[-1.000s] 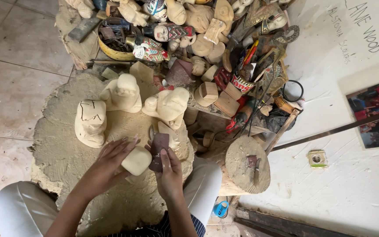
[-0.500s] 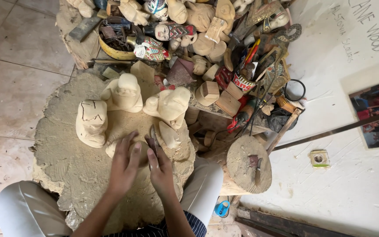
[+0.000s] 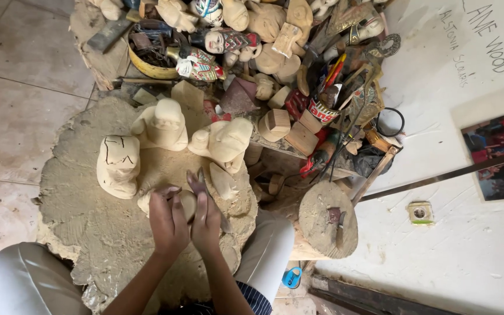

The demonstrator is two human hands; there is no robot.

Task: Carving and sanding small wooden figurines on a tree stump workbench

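My two hands meet over a big, worn wooden stump (image 3: 88,227) between my knees. My left hand (image 3: 167,220) cups a small pale rounded wood piece (image 3: 188,202). My right hand (image 3: 206,214) presses against the same piece from the right and grips a thin dark tool (image 3: 201,176), whose tip shows above the fingers. Three pale unfinished carved figures stand on the stump just beyond my hands: one cracked (image 3: 117,166), one in the middle (image 3: 162,125), one on the right (image 3: 227,140). A small pale offcut (image 3: 224,182) lies beside my right hand.
A dense heap of carved and painted figures (image 3: 252,41), wood blocks (image 3: 277,122), a yellow bowl (image 3: 147,69) and a can of tools (image 3: 323,111) fills the far side. A small round stump (image 3: 328,220) with a tool on it stands at right. Tiled floor lies left.
My hands have closed together around the small wood piece and drawn slightly nearer to me. Earlier the left hand held the piece apart, and the right held something dark.
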